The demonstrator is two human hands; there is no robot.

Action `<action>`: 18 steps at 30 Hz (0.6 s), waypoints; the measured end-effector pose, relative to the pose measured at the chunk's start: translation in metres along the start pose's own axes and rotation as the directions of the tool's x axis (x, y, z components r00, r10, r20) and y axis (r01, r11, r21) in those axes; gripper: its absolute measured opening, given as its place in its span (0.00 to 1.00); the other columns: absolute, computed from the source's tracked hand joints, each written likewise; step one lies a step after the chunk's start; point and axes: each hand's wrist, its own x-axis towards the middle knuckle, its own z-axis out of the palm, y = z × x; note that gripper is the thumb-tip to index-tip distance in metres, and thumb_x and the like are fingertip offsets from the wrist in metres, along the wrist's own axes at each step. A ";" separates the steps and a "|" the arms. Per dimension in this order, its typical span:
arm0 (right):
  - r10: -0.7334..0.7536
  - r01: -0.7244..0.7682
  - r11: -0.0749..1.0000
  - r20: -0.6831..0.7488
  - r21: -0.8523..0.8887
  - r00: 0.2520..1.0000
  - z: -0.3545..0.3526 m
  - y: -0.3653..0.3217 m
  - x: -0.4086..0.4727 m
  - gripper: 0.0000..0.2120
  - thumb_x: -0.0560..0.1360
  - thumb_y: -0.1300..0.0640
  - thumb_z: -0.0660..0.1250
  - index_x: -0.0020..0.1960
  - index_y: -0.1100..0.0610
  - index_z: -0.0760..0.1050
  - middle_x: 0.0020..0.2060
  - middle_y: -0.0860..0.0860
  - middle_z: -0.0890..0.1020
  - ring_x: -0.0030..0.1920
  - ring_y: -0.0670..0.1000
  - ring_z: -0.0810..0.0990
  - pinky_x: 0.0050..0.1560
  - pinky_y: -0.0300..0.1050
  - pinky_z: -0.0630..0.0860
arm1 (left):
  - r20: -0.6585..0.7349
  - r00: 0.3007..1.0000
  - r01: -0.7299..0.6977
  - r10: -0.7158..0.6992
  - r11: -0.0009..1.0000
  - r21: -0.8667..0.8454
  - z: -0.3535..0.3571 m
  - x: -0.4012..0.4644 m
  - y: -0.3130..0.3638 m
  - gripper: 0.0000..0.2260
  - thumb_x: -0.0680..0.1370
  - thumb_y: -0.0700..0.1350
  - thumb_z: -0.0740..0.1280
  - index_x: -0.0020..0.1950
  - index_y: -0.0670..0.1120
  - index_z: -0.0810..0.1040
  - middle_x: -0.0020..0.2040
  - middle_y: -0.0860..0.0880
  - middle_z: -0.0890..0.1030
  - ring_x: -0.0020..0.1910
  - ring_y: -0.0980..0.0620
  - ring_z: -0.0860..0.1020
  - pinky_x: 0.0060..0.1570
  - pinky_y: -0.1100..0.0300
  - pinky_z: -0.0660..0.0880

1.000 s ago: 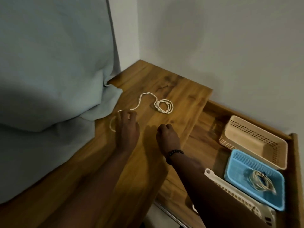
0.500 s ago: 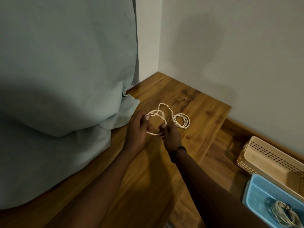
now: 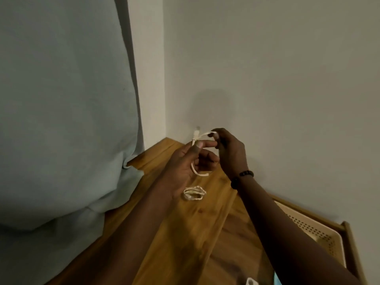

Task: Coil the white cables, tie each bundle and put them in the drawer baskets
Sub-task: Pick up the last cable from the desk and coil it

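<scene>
- The white cable [image 3: 200, 173] runs partly hidden behind both hands; only its plug end above the left thumb and a loop below the left fingers show.
- The left hand [image 3: 185, 163] pinches the cable under the plug; the right hand [image 3: 228, 150] pinches the strand just beside it.
- One coiled bundle [image 3: 194, 193] lies on the wooden top [image 3: 185, 243] below the grip.
- One beige basket [image 3: 314, 231], cut off by the right forearm, sits lower right; a bead bracelet [image 3: 241, 176] circles the right wrist.

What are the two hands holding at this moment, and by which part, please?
Both hold the white cable: left hand pinches near its plug end, right hand pinches the loop beyond.
</scene>
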 end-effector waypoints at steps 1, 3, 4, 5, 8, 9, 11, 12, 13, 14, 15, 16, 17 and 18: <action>0.095 -0.094 0.995 -0.057 0.023 0.994 -0.014 0.005 0.006 0.11 0.81 0.59 0.58 0.58 0.56 0.78 0.39 0.50 0.82 0.38 0.48 0.79 0.39 0.42 0.76 | 0.062 0.996 -0.061 0.058 0.997 0.047 0.010 0.000 0.008 0.14 0.82 0.49 0.57 0.60 0.46 0.79 0.46 0.44 0.84 0.51 0.43 0.82 0.58 0.49 0.77; 0.342 -0.324 0.934 -0.106 0.151 0.934 -0.040 0.016 0.016 0.13 0.82 0.59 0.57 0.62 0.55 0.76 0.38 0.51 0.81 0.36 0.49 0.78 0.34 0.43 0.76 | 0.194 0.966 -0.191 0.170 0.977 0.094 0.028 -0.001 0.023 0.13 0.81 0.46 0.58 0.59 0.50 0.81 0.49 0.47 0.85 0.55 0.45 0.81 0.59 0.53 0.77; 0.440 -0.410 0.883 -0.096 0.229 0.893 -0.053 0.022 0.019 0.14 0.81 0.61 0.57 0.64 0.53 0.75 0.39 0.53 0.81 0.34 0.50 0.77 0.30 0.41 0.75 | 0.243 0.946 -0.242 0.214 0.966 0.092 0.039 0.000 0.031 0.13 0.81 0.43 0.58 0.57 0.51 0.82 0.49 0.49 0.85 0.56 0.47 0.81 0.58 0.55 0.76; 0.489 -0.456 0.848 -0.069 0.270 0.870 -0.062 0.024 0.018 0.16 0.81 0.62 0.57 0.64 0.51 0.75 0.40 0.54 0.81 0.33 0.50 0.77 0.28 0.39 0.74 | 0.264 0.932 -0.278 0.248 0.957 0.084 0.047 0.000 0.038 0.14 0.80 0.42 0.58 0.57 0.52 0.82 0.48 0.50 0.85 0.55 0.49 0.81 0.57 0.57 0.76; 0.383 -0.373 0.906 -0.016 0.199 0.924 -0.084 0.018 0.013 0.10 0.81 0.57 0.58 0.56 0.50 0.78 0.45 0.53 0.83 0.38 0.49 0.79 0.35 0.40 0.76 | 0.210 0.924 -0.335 0.319 0.941 0.045 0.075 0.006 0.056 0.13 0.82 0.46 0.56 0.59 0.48 0.79 0.39 0.50 0.80 0.41 0.53 0.79 0.46 0.63 0.76; 0.340 -0.336 0.925 0.010 0.178 0.940 -0.088 0.014 0.011 0.10 0.82 0.54 0.58 0.52 0.51 0.79 0.47 0.51 0.83 0.41 0.49 0.80 0.40 0.41 0.77 | 0.181 0.931 -0.326 0.318 0.945 0.013 0.081 0.008 0.060 0.16 0.81 0.50 0.55 0.60 0.47 0.78 0.36 0.50 0.77 0.36 0.54 0.75 0.41 0.64 0.75; 0.279 -0.303 0.912 0.122 0.276 0.953 -0.101 0.005 0.007 0.12 0.82 0.53 0.59 0.50 0.53 0.80 0.48 0.52 0.83 0.45 0.51 0.81 0.46 0.43 0.79 | 0.139 0.948 -0.277 0.286 0.958 -0.080 0.096 0.013 0.065 0.24 0.78 0.59 0.52 0.63 0.45 0.76 0.31 0.50 0.72 0.30 0.55 0.69 0.35 0.65 0.72; 0.246 -0.300 0.884 0.190 0.359 0.951 -0.107 0.000 0.005 0.10 0.82 0.55 0.59 0.53 0.55 0.79 0.49 0.54 0.83 0.46 0.53 0.82 0.47 0.44 0.79 | 0.124 0.953 -0.262 0.277 0.957 -0.124 0.102 0.014 0.065 0.26 0.78 0.60 0.51 0.63 0.44 0.76 0.30 0.50 0.70 0.30 0.55 0.68 0.36 0.64 0.72; 0.213 -0.291 0.860 0.223 0.420 0.951 -0.113 -0.005 0.004 0.10 0.81 0.55 0.60 0.55 0.56 0.78 0.49 0.55 0.83 0.48 0.54 0.83 0.48 0.44 0.79 | 0.116 0.953 -0.262 0.282 0.952 -0.156 0.108 0.017 0.065 0.25 0.80 0.59 0.50 0.64 0.44 0.75 0.30 0.50 0.70 0.30 0.55 0.68 0.39 0.62 0.72; 0.190 -0.277 0.843 0.226 0.461 0.955 -0.120 -0.010 0.003 0.11 0.82 0.54 0.60 0.57 0.56 0.78 0.50 0.55 0.83 0.50 0.53 0.83 0.50 0.46 0.79 | 0.116 0.950 -0.268 0.289 0.949 -0.167 0.113 0.019 0.066 0.23 0.82 0.56 0.50 0.64 0.44 0.75 0.30 0.50 0.70 0.31 0.55 0.70 0.43 0.59 0.72; 0.166 -0.262 0.821 0.227 0.508 0.960 -0.124 -0.015 0.001 0.13 0.82 0.51 0.58 0.57 0.56 0.78 0.51 0.54 0.83 0.52 0.53 0.82 0.53 0.48 0.78 | 0.118 0.948 -0.274 0.294 0.948 -0.161 0.116 0.021 0.066 0.21 0.83 0.53 0.50 0.64 0.45 0.76 0.32 0.51 0.72 0.35 0.54 0.72 0.47 0.57 0.72; 0.141 -0.258 0.783 0.241 0.566 0.960 -0.128 -0.019 -0.001 0.17 0.83 0.47 0.55 0.58 0.56 0.78 0.52 0.53 0.83 0.54 0.54 0.81 0.55 0.49 0.78 | 0.125 0.946 -0.279 0.297 0.949 -0.144 0.119 0.024 0.066 0.19 0.84 0.52 0.51 0.64 0.46 0.77 0.36 0.51 0.73 0.40 0.53 0.75 0.49 0.56 0.73; 0.107 -0.261 0.737 0.273 0.623 0.956 -0.131 -0.022 -0.004 0.21 0.83 0.45 0.52 0.59 0.55 0.78 0.54 0.53 0.83 0.56 0.55 0.81 0.57 0.50 0.78 | 0.135 0.945 -0.283 0.298 0.951 -0.124 0.121 0.026 0.065 0.17 0.83 0.51 0.53 0.64 0.47 0.77 0.39 0.51 0.75 0.45 0.52 0.76 0.51 0.54 0.75; 0.065 -0.261 0.707 0.307 0.658 0.950 -0.133 -0.024 -0.006 0.23 0.83 0.43 0.50 0.61 0.55 0.77 0.55 0.54 0.82 0.57 0.56 0.80 0.59 0.53 0.78 | 0.142 0.945 -0.280 0.294 0.954 -0.108 0.122 0.028 0.065 0.16 0.82 0.50 0.56 0.63 0.48 0.78 0.43 0.50 0.77 0.49 0.51 0.77 0.52 0.52 0.75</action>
